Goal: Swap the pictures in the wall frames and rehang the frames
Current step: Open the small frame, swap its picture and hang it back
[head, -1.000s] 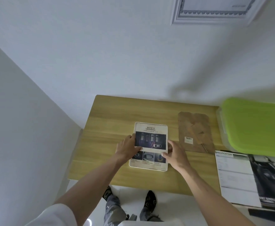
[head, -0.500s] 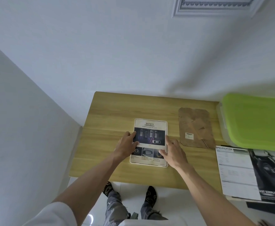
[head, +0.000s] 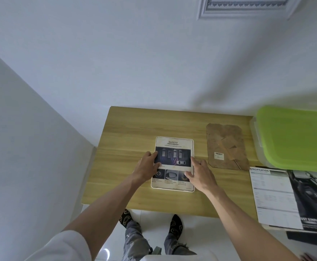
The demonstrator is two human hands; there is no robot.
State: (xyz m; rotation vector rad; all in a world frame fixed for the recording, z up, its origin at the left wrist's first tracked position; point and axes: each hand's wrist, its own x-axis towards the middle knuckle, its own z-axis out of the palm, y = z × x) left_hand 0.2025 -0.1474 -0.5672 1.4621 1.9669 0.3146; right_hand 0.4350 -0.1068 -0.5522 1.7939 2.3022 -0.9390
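Note:
A white picture frame (head: 173,140) lies flat on the wooden table (head: 127,129), showing a "SAFETY" sheet with car photos. My left hand (head: 147,166) rests on its left edge, fingers reaching onto the picture. My right hand (head: 198,171) lies with straight fingers on its right edge. A brown backing board (head: 226,146) with a barcode sticker sits to the right of the frame. High on the wall hangs another frame (head: 246,6) with an ornate border, only its lower part in view.
A clear box with a green lid (head: 295,136) stands at the table's right end. In front of it lie a "SPECIFICATION" sheet (head: 272,196) and a dark car brochure (head: 315,200). My feet stand on the white floor below the table's front edge.
The view shifted slightly, and both hands stay on the frame's sides. The frame sits a little straighter on the table.

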